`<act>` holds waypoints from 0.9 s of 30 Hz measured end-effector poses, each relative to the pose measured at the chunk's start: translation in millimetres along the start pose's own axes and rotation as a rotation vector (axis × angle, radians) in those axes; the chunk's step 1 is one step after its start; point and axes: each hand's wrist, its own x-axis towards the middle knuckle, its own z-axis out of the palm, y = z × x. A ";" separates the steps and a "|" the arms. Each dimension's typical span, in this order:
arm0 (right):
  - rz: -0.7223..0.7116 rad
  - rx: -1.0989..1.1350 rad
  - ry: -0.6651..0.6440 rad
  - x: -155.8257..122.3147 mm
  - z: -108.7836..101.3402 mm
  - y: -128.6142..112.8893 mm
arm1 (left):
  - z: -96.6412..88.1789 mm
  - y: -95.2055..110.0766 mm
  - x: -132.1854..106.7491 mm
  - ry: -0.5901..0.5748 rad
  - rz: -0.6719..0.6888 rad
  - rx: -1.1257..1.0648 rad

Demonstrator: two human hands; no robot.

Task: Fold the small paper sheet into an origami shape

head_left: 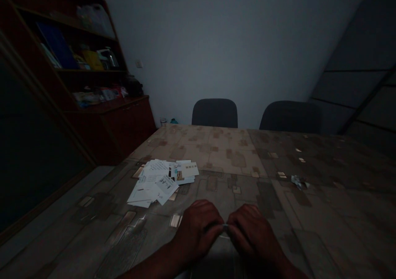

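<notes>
My left hand and my right hand meet low in the view, near the table's front edge. Both are closed, thumbs pressed against bent fingers. Between the fingertips shows a small pale thing, pinched from both sides; most of it is covered by the fingers, and its kind cannot be made out in the dim light. Beyond my left hand, a loose pile of white printed cards lies spread on the table, several overlapping, some with pictures and handwriting-like print.
A patterned cloth covers the long table. On its right side lies a crumpled silvery scrap. Two dark chairs, one left and one right, stand at the far side. A wooden shelf unit with assorted items stands at left.
</notes>
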 end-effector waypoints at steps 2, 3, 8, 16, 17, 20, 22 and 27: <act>-0.011 -0.021 -0.009 0.1 1.2 -0.5 | 0.2 1.4 0.1 0.003 -0.042 -0.046; -0.008 -0.018 -0.017 -0.3 1.6 -0.4 | 0.2 1.9 0.2 0.003 -0.078 -0.072; 0.072 0.087 -0.069 -2.3 1.7 1.5 | 0.5 3.3 0.8 -0.010 -0.292 -0.176; 0.109 0.125 -0.071 -1.5 0.0 4.2 | -2.3 0.1 0.5 -0.017 -0.221 -0.169; 0.112 0.132 -0.073 -2.2 1.0 4.6 | -2.7 -0.3 0.2 -0.009 -0.192 -0.159; 0.105 0.151 -0.060 -3.6 3.9 4.5 | -3.1 -0.1 -1.1 -0.012 -0.144 -0.117; 0.121 0.178 -0.072 -3.5 4.3 3.2 | -2.8 1.0 -1.8 -0.023 -0.174 -0.132; 0.206 0.267 -0.134 -2.7 2.1 1.2 | -0.6 5.0 -1.1 -0.037 -0.335 -0.255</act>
